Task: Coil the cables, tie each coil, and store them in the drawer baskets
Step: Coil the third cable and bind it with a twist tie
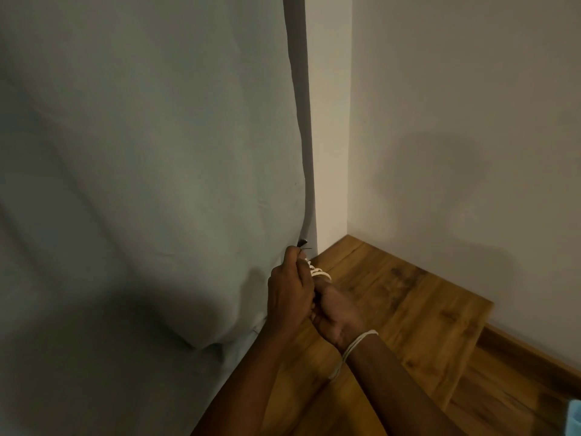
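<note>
A white cable coil (319,272) shows as a few loops above my two hands, near the middle of the head view. My left hand (290,292) grips it with curled fingers, and a thin dark tie (82,243) sticks out above its fingertips. My right hand (334,316) presses close against the left hand, fingers curled round the lower part of the coil. Most of the coil is hidden between the two hands. No drawer or basket is in view.
A pale grey-green curtain (151,171) hangs at the left, down to the floor. White walls (456,121) meet in a corner behind the hands. Wooden floor (408,309) lies below. A blue object (574,416) peeks in at the bottom right edge. A pale string band circles my right wrist.
</note>
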`<state>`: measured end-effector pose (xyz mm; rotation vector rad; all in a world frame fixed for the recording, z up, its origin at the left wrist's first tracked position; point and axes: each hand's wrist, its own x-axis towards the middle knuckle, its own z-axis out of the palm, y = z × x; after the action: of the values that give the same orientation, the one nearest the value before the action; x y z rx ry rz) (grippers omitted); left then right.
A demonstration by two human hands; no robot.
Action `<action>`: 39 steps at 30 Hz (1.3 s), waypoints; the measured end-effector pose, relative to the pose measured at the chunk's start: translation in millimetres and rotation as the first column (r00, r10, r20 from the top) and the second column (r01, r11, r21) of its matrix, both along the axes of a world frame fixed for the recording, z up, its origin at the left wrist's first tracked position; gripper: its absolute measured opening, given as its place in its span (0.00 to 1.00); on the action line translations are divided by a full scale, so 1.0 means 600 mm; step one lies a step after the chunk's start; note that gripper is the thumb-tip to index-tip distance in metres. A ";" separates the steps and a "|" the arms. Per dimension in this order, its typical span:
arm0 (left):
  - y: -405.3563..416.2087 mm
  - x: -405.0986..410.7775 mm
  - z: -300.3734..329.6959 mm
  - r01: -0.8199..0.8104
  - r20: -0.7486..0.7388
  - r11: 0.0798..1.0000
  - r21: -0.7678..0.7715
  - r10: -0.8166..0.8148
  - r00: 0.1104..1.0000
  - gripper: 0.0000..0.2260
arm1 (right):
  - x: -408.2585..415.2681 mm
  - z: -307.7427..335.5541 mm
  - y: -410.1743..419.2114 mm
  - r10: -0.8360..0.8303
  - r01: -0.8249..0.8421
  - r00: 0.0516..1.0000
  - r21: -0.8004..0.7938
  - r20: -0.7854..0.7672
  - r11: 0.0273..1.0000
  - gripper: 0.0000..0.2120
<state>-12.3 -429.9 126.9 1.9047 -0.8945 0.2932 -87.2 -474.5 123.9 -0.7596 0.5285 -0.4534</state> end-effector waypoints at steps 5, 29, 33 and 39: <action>-0.008 0.012 -0.007 -0.039 -0.029 0.997 -0.062 0.037 0.999 0.10 | -0.003 -0.008 -0.004 -0.219 0.177 0.971 -0.333 -0.092 0.926 0.07; -0.010 -0.007 0.020 0.094 0.042 0.975 -0.202 -0.087 0.995 0.10 | -0.023 0.041 -0.054 -0.361 0.389 0.902 -0.809 0.238 0.439 0.09; -0.008 -0.009 0.017 0.095 0.052 0.976 -0.197 -0.086 0.995 0.11 | -0.024 0.041 -0.053 -0.350 0.350 0.912 -0.851 0.213 0.392 0.08; 0.002 -0.004 0.015 0.081 0.102 0.981 -0.174 -0.064 0.993 0.11 | -0.026 0.043 -0.054 -0.339 0.337 0.918 -0.853 0.204 0.399 0.06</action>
<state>-14.9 -428.5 135.7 1.7013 -0.9667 0.4099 -102.6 -506.8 149.6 -1.6852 0.4240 -1.1745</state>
